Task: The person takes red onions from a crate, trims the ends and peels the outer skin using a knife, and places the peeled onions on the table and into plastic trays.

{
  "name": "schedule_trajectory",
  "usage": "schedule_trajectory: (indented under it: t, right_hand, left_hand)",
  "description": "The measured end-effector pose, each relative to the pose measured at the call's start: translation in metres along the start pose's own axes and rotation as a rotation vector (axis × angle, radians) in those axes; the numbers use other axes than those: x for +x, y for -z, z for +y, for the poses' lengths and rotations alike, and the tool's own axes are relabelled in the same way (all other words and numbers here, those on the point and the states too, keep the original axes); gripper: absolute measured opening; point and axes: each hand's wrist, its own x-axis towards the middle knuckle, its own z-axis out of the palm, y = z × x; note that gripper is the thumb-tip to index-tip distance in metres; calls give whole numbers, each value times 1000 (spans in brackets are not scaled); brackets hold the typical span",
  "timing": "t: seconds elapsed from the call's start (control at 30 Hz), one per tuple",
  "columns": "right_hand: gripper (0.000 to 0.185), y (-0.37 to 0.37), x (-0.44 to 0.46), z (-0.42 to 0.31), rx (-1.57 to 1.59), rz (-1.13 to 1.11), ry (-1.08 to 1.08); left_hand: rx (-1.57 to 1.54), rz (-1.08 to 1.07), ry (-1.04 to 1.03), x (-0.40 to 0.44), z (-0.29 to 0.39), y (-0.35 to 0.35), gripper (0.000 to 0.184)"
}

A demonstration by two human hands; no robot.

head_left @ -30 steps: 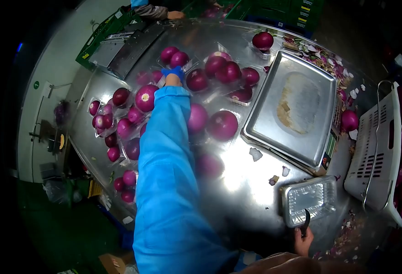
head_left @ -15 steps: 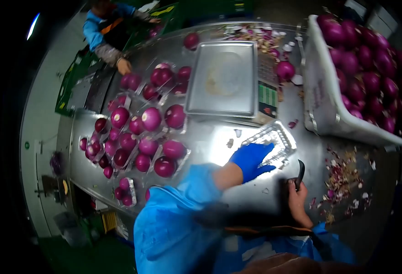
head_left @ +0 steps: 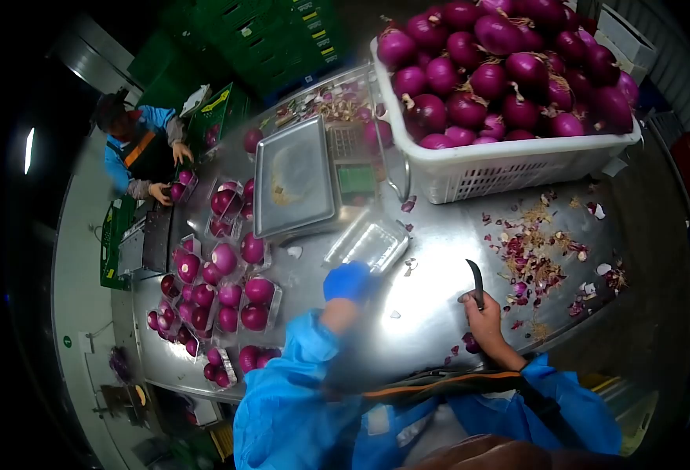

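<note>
My left hand, in a blue glove, is at the near left edge of a clear plastic punnet. Motion blur smears its fingers, so whether they grip the rim cannot be made out. My bare right hand is closed round the handle of a small knife with a dark curved blade pointing up and away. Beside the punnet stands a scale with a metal pan. Left of my left arm, several punnets of red onions are grouped on the steel table.
A white crate heaped with red onions stands at the back right. Onion skins and root trimmings lie on the table to the right. At the far left, a co-worker handles a punnet beside green crates.
My view has swung right, showing more of the white crate. My left hand has shifted from over the punnet to its near edge. The co-worker's hands are now both at a punnet.
</note>
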Motion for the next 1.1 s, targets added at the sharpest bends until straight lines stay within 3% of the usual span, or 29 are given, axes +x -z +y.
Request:
schedule_trajectory:
  t: [0.07,0.17,0.2,0.27,0.37,0.43,0.5,0.53,0.57,0.7,0.73,0.8,0.87,0.97,1.07,1.1]
  right_hand:
    - [16,10,-1,-1,1,31,4]
    - [15,33,5,11,25,90,12]
    - [15,42,9,29,70,116,8]
    - [14,54,11,-6,190,145,-124]
    - [14,72,21,29,85,210,-5]
    - [13,80,24,33,76,209,-18]
    - [15,90,26,26,96,174,-123]
    - [16,93,26,25,111,157,-150]
    - [17,94,27,23,86,165,-151]
    - [19,101,33,27,18,161,-181]
    - [19,104,34,25,20,155,-187]
    - [20,110,37,4,64,146,-245]
    - [20,114,45,25,40,192,-169]
    - [21,116,47,16,94,177,-175]
    - [22,114,46,17,162,165,-138]
    - [16,111,44,18,146,177,-95]
  left_hand:
    - [71,-67,-82,-13,31,34,21]
    - [260,-216,-258,-25,64,-2,32]
    - [176,-200,-298,-27,72,-20,34]
    - [2,-194,-402,-23,77,-48,39]
    - [-442,120,-617,11,80,-25,39]
    - [-332,342,-630,63,80,35,38]
    - [-445,794,-635,125,90,100,41]
    - [-589,793,-463,163,89,119,45]
    - [-598,925,-442,216,74,127,58]
    - [-366,786,206,318,72,169,99]
    - [-347,753,276,331,74,171,102]
    - [-354,641,311,350,76,173,101]
    - [-366,550,327,361,77,175,101]
    - [-500,646,225,342,93,177,87]
    - [-873,782,-94,354,72,157,77]
    - [-1044,680,-123,338,80,159,75]
